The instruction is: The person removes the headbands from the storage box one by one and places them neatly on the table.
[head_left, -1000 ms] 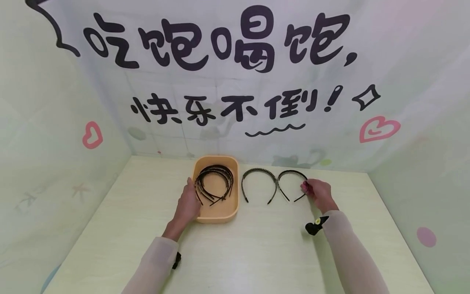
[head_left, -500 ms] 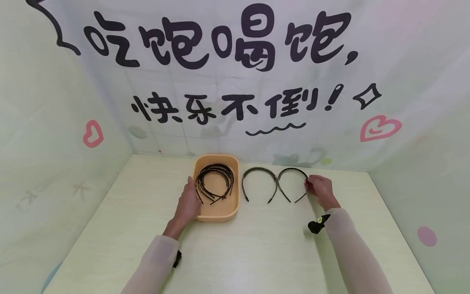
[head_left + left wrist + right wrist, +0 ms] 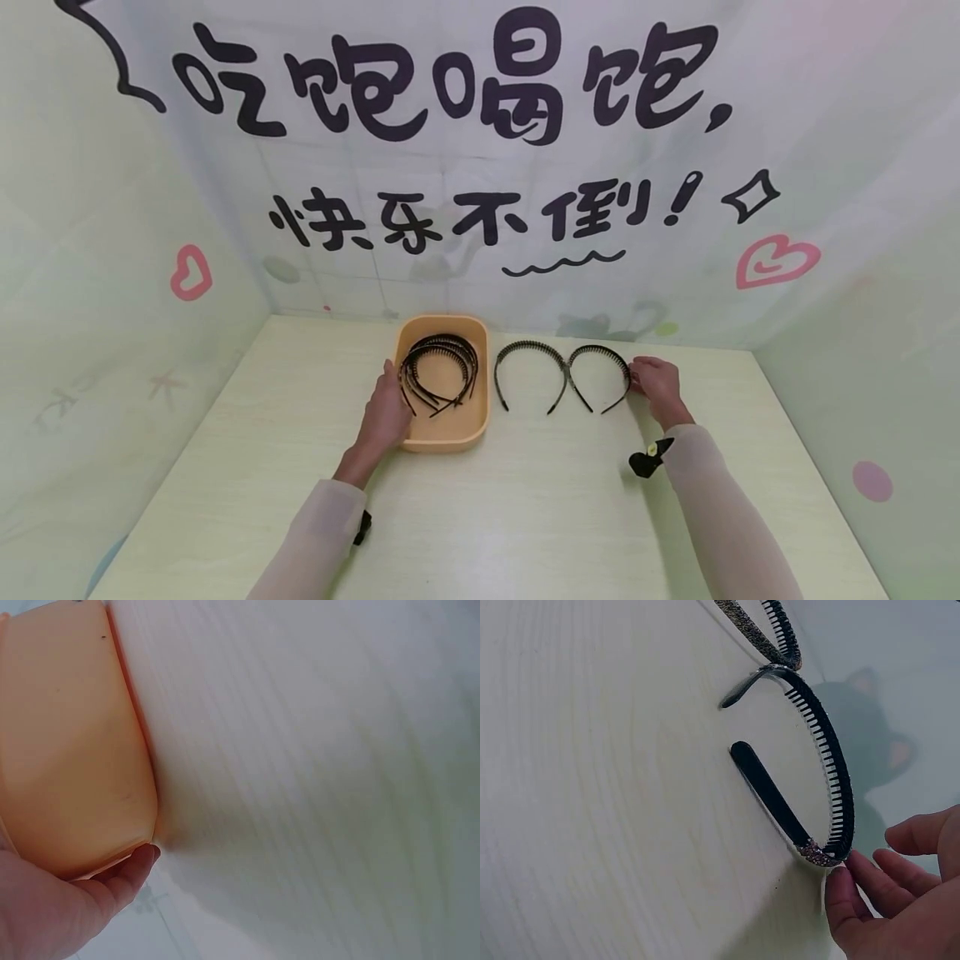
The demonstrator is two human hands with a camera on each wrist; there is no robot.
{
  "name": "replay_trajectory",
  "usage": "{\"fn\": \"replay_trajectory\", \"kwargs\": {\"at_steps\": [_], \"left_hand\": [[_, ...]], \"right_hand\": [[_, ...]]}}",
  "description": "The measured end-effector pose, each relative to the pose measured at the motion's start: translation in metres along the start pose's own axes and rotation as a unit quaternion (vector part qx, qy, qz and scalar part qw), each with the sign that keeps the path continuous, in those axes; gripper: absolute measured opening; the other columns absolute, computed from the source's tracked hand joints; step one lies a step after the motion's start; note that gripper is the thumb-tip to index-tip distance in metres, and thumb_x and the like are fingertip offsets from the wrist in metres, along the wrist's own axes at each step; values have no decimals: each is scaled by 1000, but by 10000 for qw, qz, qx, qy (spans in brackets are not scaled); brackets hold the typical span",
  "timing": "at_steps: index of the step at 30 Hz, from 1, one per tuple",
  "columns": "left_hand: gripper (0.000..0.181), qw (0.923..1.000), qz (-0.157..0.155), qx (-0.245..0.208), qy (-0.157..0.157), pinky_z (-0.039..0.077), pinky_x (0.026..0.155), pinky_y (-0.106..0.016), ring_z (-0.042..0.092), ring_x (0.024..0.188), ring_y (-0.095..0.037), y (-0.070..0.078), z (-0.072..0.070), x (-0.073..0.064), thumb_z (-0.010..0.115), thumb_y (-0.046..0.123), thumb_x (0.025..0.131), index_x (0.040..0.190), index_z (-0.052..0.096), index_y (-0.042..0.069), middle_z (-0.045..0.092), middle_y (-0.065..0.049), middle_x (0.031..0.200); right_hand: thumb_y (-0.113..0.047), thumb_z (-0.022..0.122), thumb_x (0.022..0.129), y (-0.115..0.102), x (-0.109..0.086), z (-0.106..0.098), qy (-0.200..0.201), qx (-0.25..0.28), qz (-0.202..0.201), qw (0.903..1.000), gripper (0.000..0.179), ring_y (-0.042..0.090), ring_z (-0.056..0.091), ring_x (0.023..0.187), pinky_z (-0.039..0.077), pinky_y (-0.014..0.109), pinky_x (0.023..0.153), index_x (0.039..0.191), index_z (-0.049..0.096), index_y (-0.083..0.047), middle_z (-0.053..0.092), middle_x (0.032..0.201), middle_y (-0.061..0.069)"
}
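Note:
An orange plastic box [image 3: 442, 437] holds several black toothed headbands [image 3: 438, 375]. My left hand [image 3: 384, 415] grips its left side; the left wrist view shows fingers curled against the outer wall [image 3: 82, 757], with the thumb hidden. To the right, two headbands lie on the table side by side, touching: a glittery one [image 3: 528, 346] and a black one with glitter [image 3: 600, 350]. My right hand [image 3: 656, 387] is at the outer side of the second. In the right wrist view, its fingertips touch that headband's [image 3: 838, 780] curved side, while one digit stands apart from it.
A pale wood-grain table [image 3: 480, 517] extends in front of the box and headbands. Behind it hangs a printed cloth [image 3: 465, 283] with large dark lettering, and more cloth encloses both sides.
The right fingers have loosened from the rightmost headband and shifted slightly right, to its outer side. That headband now lies flat beside its neighbour. The left hand and box stay put.

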State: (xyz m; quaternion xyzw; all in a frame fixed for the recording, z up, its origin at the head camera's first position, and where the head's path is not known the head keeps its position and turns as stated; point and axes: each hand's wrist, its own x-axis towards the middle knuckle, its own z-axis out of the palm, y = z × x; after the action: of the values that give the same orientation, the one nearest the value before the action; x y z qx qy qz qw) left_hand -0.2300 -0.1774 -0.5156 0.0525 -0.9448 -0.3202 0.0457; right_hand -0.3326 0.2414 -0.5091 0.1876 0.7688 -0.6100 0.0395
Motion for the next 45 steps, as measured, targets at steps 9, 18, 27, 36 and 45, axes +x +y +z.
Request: {"fn": "replay_trajectory", "kwargs": {"at_steps": [9,18,27,36,45], "left_hand": [[69,10000,-10,17,-1,45,77,-49,51,99,-39,0,1,0,40,-1,85,141,1,-7,32,-30,132],[69,10000,14,-20,-27,45,78,-49,51,99,-39,0,1,0,40,-1,85,141,1,-8,31,-31,133],[69,10000,18,-47,-18,43,81,-51,50,102,-40,0,1,0,40,-2,84,141,1,-8,32,-32,132],[70,10000,29,0,-34,45,76,-48,51,98,-39,1,-2,-1,40,-3,84,141,0,-8,33,-32,131],[72,10000,50,-44,-59,47,70,-45,53,93,-37,4,-4,-3,41,-3,84,141,-3,-6,34,-32,129]], "right_hand": [[-20,51,87,-4,-4,8,836,-1084,-797,9874,32,20,53,91,42,26,67,112,62,-4,60,109,13],[-11,51,88,-23,-19,44,-179,-225,-1086,9937,33,35,53,104,45,40,85,117,55,4,56,116,22],[-9,53,89,-35,-37,77,-1062,344,-922,9895,32,34,52,109,43,42,89,119,53,2,54,120,21],[-10,55,89,-44,-59,102,-1799,459,-1032,9772,34,30,53,109,44,39,89,121,51,2,55,120,19],[-11,54,89,-53,-76,128,-1975,347,-1239,9718,27,25,58,101,45,41,86,115,56,-3,59,114,16]]}}
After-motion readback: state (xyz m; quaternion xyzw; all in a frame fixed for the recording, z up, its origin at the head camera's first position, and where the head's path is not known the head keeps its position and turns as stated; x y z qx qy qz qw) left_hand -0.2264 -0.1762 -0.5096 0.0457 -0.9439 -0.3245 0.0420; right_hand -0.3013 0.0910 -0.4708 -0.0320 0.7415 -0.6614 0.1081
